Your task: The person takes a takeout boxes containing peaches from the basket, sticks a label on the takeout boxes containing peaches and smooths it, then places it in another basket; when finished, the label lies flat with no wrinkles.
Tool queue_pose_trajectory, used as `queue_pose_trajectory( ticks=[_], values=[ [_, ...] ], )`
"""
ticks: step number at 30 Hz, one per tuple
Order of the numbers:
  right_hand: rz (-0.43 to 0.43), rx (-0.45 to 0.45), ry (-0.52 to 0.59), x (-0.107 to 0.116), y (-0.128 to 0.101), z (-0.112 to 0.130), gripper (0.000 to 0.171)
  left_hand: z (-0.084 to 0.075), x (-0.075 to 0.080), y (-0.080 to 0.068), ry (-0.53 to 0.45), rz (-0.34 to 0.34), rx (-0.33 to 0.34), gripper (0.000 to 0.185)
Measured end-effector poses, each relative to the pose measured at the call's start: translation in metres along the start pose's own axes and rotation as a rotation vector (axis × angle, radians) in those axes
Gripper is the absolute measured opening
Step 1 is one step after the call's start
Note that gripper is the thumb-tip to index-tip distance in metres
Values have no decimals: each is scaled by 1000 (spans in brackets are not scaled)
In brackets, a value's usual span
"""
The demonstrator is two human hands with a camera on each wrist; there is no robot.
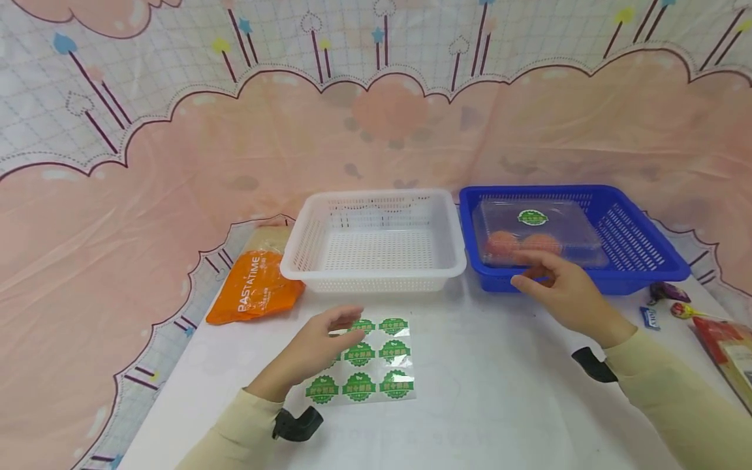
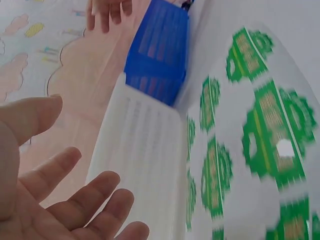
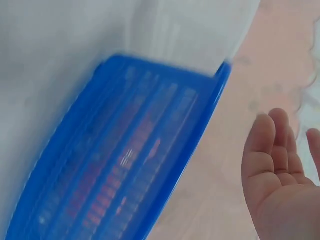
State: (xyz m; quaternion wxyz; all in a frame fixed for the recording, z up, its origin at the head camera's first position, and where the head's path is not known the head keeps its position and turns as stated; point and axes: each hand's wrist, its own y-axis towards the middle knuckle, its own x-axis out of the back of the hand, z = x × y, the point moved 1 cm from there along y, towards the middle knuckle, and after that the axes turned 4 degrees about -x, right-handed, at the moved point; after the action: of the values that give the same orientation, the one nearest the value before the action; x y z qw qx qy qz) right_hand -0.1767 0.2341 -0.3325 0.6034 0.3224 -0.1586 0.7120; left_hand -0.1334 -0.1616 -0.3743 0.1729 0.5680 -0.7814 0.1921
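My left hand (image 1: 320, 349) hovers above a sheet of round green stickers (image 1: 360, 385), its fingers loosely bent and nothing held. In the left wrist view its fingers are spread apart. Over the front rim of the blue basket (image 1: 637, 241), my right hand (image 1: 566, 294) is relaxed and holds nothing. Inside that basket lies a clear plastic box (image 1: 564, 225) with reddish round fruits (image 1: 502, 245) in it and a green round sticker (image 1: 532, 217) on its lid. The right wrist view shows the right hand apart from the basket's rim.
A white basket (image 1: 376, 277) stands left of the blue one. Beside it lies an orange PASTATIME bag (image 1: 258, 287). At the right are a small blue packet (image 1: 649, 318), a lollipop (image 1: 683, 311), a dark purple wrapped item (image 1: 670, 292) and a red package (image 1: 728, 352).
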Motion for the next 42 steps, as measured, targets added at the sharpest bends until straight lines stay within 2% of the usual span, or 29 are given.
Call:
queue_pose_trajectory(
  ticks=[4, 8, 12, 17, 20, 24, 33, 39, 42],
  values=[
    [77, 22, 22, -17, -7, 10, 45, 13, 16, -10, 18, -65, 52, 53],
    [178, 85, 8, -35, -12, 13, 49, 26, 28, -15, 41, -99, 104, 55],
    [288, 136, 34, -53, -13, 12, 54, 38, 36, -12, 55, -133, 137, 57],
    [406, 108, 94, -78, -10, 12, 60, 53, 36, 2, -28, -149, 146, 58],
    [442, 82, 116, -91, -8, 13, 62, 62, 33, 10, -79, -158, 149, 58],
    [466, 38, 135, -105, -3, 16, 63, 71, 28, 17, -133, -204, 154, 56],
    [540, -45, 190, -130, 2, 15, 64, 71, 25, 22, -200, -229, 169, 54],
    [565, -30, 172, -139, 4, 14, 62, 77, 24, 20, -249, -238, 179, 51],
    [554, -18, 142, -130, 7, 13, 62, 84, 24, 20, -305, -253, 203, 50]
  ],
)
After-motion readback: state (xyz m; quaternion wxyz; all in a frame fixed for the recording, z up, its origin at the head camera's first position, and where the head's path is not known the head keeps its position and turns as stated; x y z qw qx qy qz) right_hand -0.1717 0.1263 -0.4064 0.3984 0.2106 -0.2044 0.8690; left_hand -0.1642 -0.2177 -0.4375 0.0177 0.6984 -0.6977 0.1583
